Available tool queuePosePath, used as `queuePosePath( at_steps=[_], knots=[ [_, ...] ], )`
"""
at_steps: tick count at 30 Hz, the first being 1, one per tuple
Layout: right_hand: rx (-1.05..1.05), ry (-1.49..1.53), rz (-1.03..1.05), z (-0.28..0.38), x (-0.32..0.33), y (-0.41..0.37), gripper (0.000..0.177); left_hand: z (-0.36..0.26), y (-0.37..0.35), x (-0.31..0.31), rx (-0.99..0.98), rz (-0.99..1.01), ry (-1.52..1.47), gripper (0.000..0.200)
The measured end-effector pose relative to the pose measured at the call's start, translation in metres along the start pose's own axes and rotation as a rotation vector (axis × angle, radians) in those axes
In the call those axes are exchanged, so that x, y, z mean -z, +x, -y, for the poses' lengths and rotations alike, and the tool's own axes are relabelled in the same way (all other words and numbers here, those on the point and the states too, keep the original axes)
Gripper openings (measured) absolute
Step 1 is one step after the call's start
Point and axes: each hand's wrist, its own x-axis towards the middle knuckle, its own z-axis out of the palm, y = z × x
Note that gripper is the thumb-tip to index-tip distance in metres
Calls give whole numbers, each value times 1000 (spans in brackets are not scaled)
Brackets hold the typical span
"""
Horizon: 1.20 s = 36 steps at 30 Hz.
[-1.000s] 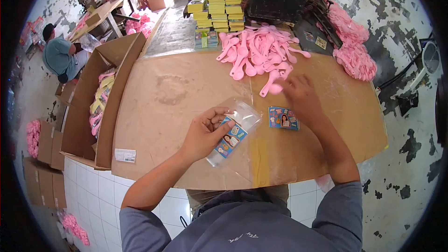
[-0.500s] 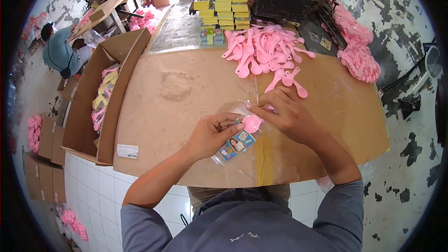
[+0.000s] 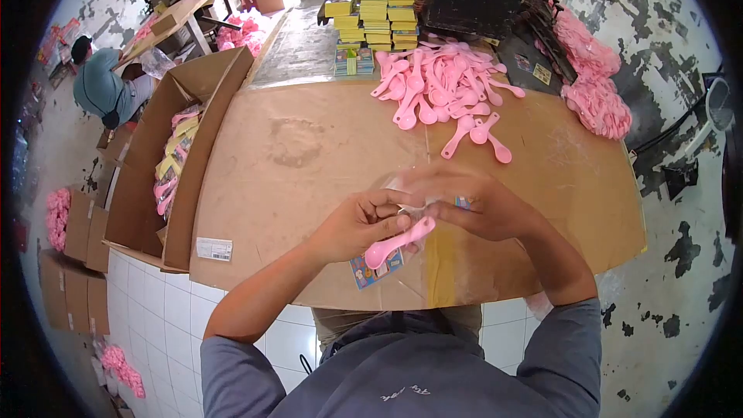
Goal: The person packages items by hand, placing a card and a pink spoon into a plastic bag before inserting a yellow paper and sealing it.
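"How was everything laid out, and why?"

"The wide bench topped with brown cardboard stretched before me. A long, open brown cardboard box stood along its left side, probably so its mouth was handy. A heap of glossy pink plastic spoons lay toward the far side, likely set there to leave me the near part, with yellow-edged stacks of printed cards behind it and to the left."

"And your two grips?"

"My right grip was blurred; I couldn't tell whether its fingers were spread or pressed together. My left grip pinched, thumb against fingers, what looked like a clear plastic bag, I'd say to steady it."

"Where were the small things?"

"Just below my fingers a blue printed card sat at a slant. Across it angled a single pink plastic spoon, bowl to the lower left, handle to the upper right. Whether the plastic enclosed it, I couldn't tell."

"What room did you have?"

"Most on the right, where cardboard ran out to the bench's edge. On the left, the box wall set the limit. The card was near the front edge, and between my fingertips the gap was tightest."
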Motion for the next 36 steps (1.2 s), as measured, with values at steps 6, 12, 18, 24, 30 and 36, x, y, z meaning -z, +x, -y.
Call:
queuePosePath(
  at_steps=[6,12,18,24,30,36],
  knots=[
    [155,29,-156,19,8,6,24,-1,0,-9,-149,-103,53,39],
    [17,-246,-210,41,20,6,27,-12,-9,-13,-265,-152,472,52],
    [-7,-200,-248,33,9,10,30,-19,-4,-30,-423,-211,580,48],
    [-23,-158,-416,25,-4,13,29,-18,-2,-32,-331,-276,526,43],
    [262,-724,-434,27,-8,16,25,-13,-3,-32,-360,-352,516,50],
    [271,-1062,-306,23,-26,20,24,-17,-8,-37,-313,-393,744,51]
  ],
)
